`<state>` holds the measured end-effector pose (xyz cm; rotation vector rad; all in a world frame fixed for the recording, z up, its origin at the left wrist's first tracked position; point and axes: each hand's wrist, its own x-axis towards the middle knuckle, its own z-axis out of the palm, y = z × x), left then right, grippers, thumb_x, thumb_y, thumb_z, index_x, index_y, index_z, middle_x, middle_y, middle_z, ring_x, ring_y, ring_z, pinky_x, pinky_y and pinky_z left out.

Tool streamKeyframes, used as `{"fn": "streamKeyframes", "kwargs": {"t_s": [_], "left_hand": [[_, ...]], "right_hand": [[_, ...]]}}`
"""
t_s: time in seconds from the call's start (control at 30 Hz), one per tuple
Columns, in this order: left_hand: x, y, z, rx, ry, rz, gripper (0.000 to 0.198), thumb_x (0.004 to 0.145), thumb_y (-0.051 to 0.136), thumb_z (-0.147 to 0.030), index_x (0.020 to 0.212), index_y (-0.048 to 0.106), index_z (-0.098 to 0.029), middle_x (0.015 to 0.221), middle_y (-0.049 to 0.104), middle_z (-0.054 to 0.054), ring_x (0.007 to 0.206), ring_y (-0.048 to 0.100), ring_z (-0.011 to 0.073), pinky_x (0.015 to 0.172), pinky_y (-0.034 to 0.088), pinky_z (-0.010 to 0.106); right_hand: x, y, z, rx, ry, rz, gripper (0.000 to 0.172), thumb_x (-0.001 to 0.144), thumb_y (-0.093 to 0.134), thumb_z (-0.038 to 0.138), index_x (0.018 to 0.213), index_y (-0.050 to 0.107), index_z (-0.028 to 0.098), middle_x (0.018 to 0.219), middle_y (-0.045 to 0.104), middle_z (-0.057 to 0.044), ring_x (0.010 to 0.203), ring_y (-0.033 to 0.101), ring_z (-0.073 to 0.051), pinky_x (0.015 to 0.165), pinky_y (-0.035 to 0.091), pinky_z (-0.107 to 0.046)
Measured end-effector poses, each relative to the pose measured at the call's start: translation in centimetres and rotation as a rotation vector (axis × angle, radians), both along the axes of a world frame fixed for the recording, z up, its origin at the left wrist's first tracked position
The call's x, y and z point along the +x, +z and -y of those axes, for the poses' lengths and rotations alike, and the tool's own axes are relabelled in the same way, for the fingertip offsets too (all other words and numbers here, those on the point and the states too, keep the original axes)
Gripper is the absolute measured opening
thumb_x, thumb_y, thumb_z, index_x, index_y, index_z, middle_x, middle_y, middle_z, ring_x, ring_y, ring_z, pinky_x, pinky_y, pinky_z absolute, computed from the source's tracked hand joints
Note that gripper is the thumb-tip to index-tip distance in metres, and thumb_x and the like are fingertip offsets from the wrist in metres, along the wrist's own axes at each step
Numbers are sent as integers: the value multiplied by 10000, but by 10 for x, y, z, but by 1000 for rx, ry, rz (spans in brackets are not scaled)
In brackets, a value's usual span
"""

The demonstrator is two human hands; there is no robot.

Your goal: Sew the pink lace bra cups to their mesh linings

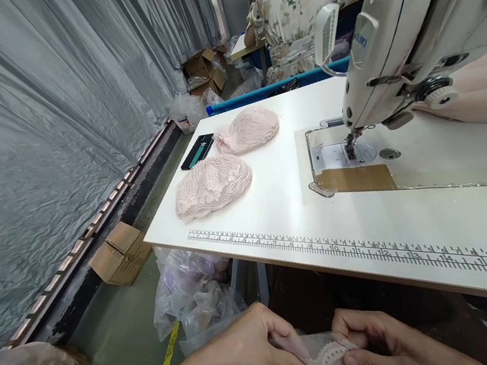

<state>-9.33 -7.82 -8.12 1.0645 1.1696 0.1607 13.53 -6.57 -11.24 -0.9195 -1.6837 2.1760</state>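
Below the table's front edge, my left hand (pixel 264 342) pinches one side of a sheer white lace-edged fabric piece (pixel 325 357). My right hand (pixel 379 343) grips its other side, thumb on top. A scalloped lace band runs across the fabric between the two hands. On the table lie two pale pink crocheted caps or pouches: a front one (pixel 212 186) with flower shapes along it, and a back one (pixel 249 129). A black phone-like object with a green stripe (pixel 198 151) rests beside them.
A white sewing machine (pixel 381 41) stands on the right of the white table (pixel 284 200), which has a printed ruler (pixel 357 247) along its front. Pink fabric (pixel 484 89) lies behind the machine. Plastic bags (pixel 191 288) and a cardboard box (pixel 120 254) sit left. Another person (pixel 291 19) is beyond.
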Motion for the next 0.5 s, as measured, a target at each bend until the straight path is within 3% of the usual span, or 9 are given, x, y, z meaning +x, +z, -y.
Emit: {"fn": "streamKeyframes", "kwargs": {"t_s": [0.23,0.5], "left_hand": [[-4,-3,2,-49,34,7,368,525,834,-402,777,755,-144,720,717,45,691,671,169,678,509,234],[5,0,1,-52,-1,46,409,443,874,-396,746,742,-155,638,646,-32,563,526,70,552,398,152]], "right_hand": [[1,-1,3,-6,7,17,443,810,501,652,755,412,221,688,363,45,655,334,-131,595,303,-231],[-2,14,3,55,17,143,417,801,470,635,755,452,221,683,406,34,661,368,-143,603,321,-225]]}}
